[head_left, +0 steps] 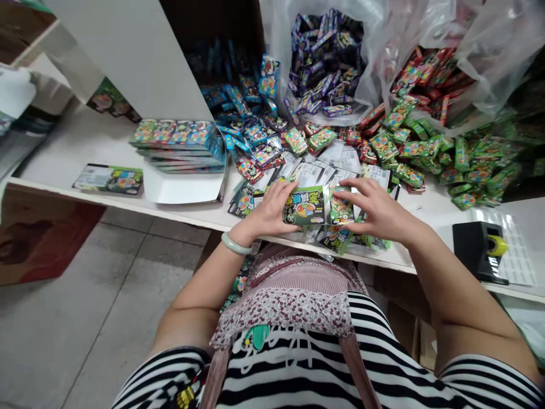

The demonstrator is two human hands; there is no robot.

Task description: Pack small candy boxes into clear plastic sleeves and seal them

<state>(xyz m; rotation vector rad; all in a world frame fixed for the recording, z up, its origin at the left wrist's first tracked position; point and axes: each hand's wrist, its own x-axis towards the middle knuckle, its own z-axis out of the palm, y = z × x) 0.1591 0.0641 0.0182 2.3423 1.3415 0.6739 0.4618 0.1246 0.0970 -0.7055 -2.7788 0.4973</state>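
Observation:
Near the table's front edge, my left hand [275,209] grips the left end of a flat green-and-black printed card [304,205]. My right hand [372,209] has its fingers around a small green packet [342,205] at the card's right end, with clear plastic between packet and card. Beneath both hands lie more printed cards [242,200], some with white backs showing. Just beyond them are loose green packets [321,139] and red packets [249,169].
A white box [183,187] with stacked packet strips stands left of my hands, a flat card [108,179] farther left. Plastic bags of purple packets [326,62] and red packets [438,74] stand behind. A black tape dispenser [479,250] is at right.

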